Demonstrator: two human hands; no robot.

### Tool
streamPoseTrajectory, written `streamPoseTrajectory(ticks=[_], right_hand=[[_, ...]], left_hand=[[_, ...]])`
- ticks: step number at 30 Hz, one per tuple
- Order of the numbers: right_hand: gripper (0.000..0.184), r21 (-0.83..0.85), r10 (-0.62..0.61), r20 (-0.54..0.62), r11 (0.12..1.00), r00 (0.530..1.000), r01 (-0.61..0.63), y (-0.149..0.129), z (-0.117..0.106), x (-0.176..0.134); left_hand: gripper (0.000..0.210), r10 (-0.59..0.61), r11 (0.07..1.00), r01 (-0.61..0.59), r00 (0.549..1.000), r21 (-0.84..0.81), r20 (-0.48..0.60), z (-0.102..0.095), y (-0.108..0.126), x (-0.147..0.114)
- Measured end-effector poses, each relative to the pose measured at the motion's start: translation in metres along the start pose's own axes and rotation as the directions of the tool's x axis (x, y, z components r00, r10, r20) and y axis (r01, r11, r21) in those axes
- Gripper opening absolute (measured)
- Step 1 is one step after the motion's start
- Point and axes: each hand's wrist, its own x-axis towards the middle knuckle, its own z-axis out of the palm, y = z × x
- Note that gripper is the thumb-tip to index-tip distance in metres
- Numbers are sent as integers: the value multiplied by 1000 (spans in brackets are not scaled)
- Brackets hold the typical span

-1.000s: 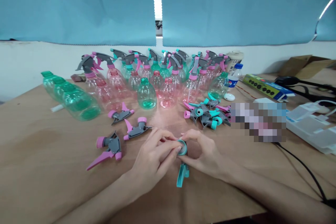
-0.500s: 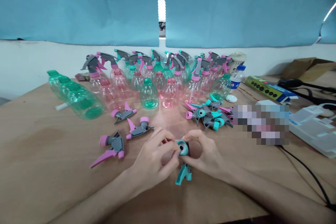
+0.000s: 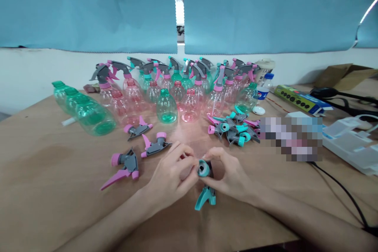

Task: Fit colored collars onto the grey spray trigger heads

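My right hand (image 3: 228, 171) grips a grey and teal trigger spray head (image 3: 210, 173) between thumb and fingers. Its teal screw collar (image 3: 203, 168) faces toward me and to the left, with the dark hole in the centre showing. The teal trigger lever (image 3: 203, 198) hangs below, toward the table's front. At the collar's left rim, my left hand (image 3: 174, 171) is closed in a pinch, its fingertips at the edge. Whatever lies between those fingertips is hidden. Left of my left hand lie pink and grey spray heads (image 3: 125, 165) on the table.
Beyond my hands stand pink and green bottles (image 3: 190, 106), many topped with spray heads. Green bottles (image 3: 93, 114) lean or lie at the left. A pile of loose spray heads (image 3: 234, 128) lies right of centre, near a clear plastic case (image 3: 350, 145) and a black cable (image 3: 339, 187).
The spray head has tilted slightly, its collar turning more to the left and its lever swinging a little left. Both hands keep their hold, and the view has shifted slightly.
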Motion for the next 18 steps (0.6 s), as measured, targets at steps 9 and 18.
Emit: streamPoseTrajectory(ticks=[9,18], right_hand=[[26,2,-48,28,999,998,48,-3,-3,2],[28,23,21,50,999,999,-22,-3,0,-1]], left_hand=[[21,-21,1000,21,1000,-22,-22,2,-1,-2],[20,35,998,-32,998,-46,57,0,1,-2]])
